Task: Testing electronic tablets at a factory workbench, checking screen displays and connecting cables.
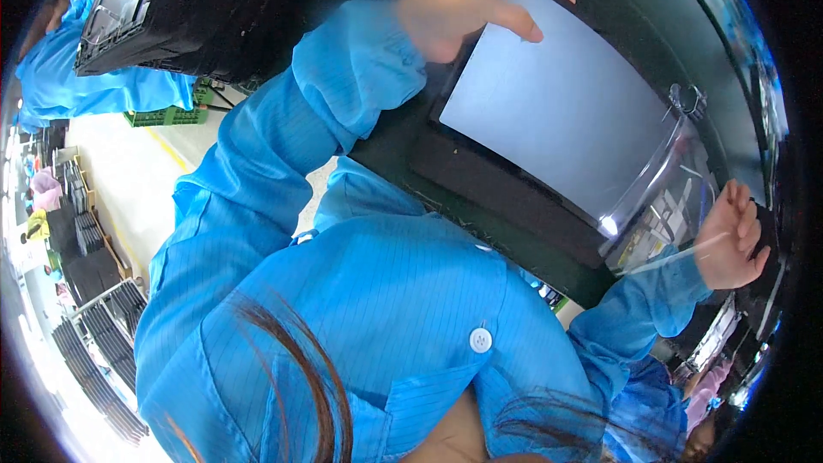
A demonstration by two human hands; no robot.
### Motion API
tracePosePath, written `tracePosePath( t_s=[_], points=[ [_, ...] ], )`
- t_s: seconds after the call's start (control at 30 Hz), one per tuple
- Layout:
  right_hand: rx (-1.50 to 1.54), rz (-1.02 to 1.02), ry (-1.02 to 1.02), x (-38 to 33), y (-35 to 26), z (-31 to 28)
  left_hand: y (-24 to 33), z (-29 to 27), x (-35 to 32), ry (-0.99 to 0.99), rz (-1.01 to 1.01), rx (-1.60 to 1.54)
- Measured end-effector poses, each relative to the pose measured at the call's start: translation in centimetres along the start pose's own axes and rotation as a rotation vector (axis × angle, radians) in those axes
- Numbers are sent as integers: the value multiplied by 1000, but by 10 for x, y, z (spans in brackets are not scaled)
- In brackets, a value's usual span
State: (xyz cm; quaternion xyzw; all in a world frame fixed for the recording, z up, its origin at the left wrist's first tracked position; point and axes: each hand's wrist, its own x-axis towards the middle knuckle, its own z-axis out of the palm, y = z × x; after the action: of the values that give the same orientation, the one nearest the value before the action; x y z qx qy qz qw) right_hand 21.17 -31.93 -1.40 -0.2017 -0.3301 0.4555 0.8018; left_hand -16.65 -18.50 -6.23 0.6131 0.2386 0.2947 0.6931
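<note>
A flat panel with a bright white-grey face and a dark frame [570, 107], like a tablet or display, lies tilted across the dark surface in front of me. My left hand [467, 13] grips its far left end, thumb on the bright face and a finger over the far edge. From the panel's right end a clear plastic film [664, 206] curves up, glossy and see-through. My right hand [733, 236], its fingers curled, is at the film's outer edge and appears to pinch it. The exact fingertip contact is hard to make out.
The dark work surface [480, 176] ends close to my body. A large black crate [206, 13] stands at the far left. Beyond it are a person in a blue sleeve [94, 90], a green crate [167, 117] and racks of dark trays [103, 334]. Another person [639, 403] is at lower right.
</note>
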Motion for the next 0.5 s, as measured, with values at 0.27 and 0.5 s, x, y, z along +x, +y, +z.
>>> tracePosePath(
  t_s=[0.27,0.5],
  points=[
    [-572,-240,-168,-29,25,36,13,8,-3,42,58,-105],
    [-1179,-352,-957,-58,42,101,10,11,-3,67,57,39]
  ],
)
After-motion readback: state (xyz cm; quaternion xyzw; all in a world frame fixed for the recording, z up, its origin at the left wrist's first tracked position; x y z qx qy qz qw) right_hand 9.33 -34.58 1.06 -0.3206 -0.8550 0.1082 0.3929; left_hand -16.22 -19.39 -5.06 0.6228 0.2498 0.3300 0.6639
